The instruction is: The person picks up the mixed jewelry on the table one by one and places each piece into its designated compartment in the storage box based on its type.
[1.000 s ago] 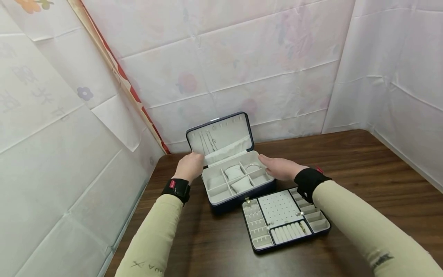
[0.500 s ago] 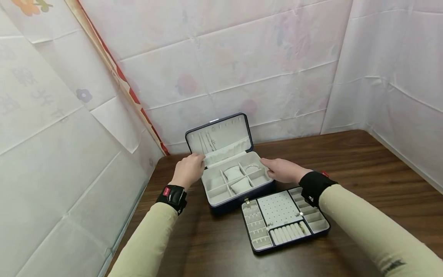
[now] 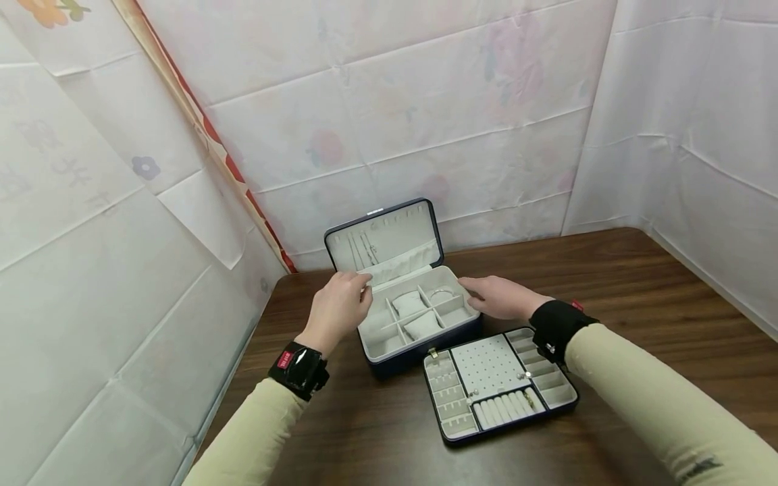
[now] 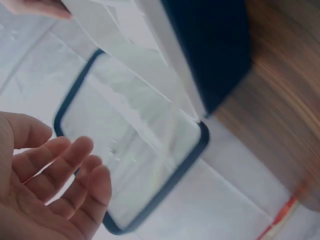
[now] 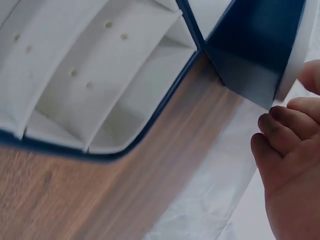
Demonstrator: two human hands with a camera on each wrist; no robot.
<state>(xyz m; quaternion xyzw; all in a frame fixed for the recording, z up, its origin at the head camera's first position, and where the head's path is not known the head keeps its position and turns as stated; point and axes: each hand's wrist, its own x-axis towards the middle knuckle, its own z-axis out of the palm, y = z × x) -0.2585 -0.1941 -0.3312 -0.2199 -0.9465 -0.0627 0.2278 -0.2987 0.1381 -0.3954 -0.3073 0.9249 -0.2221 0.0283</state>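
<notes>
Open jewellery box (image 3: pixel 406 317), navy outside and pale grey inside, standing on the wooden table (image 3: pixel 638 290) near the back wall, its lid (image 3: pixel 384 239) raised upright and its base divided into compartments; two small cushions (image 3: pixel 416 314) lie in the middle compartments and a thin bracelet (image 3: pixel 442 293) in the rear right one. Left hand (image 3: pixel 339 307) at the box's left rear corner, fingers loosely bent and spread, holding nothing; the left wrist view shows the palm (image 4: pixel 47 185) open beside the lid, apart from it. Right hand (image 3: pixel 500 297) at the box's right rim, fingers extended and relaxed; the right wrist view shows the fingertips (image 5: pixel 280 125) at the navy corner of the box, whether touching or just off it cannot be told; nothing is clamped. Compared with a second ago, the left hand has drawn back and slightly inward from the lid's lower edge, and both forearms have slid towards the person; the box, lid and contents are unmoved. Judged from this, the hands are releasing or readjusting at the box's sides, not lifting it. Removable tray (image 3: pixel 500 383), with peg board, ring rolls and small slots, lies on the table just in front and to the right of the box; white sheeting (image 3: pixel 425 101) hangs behind.
</notes>
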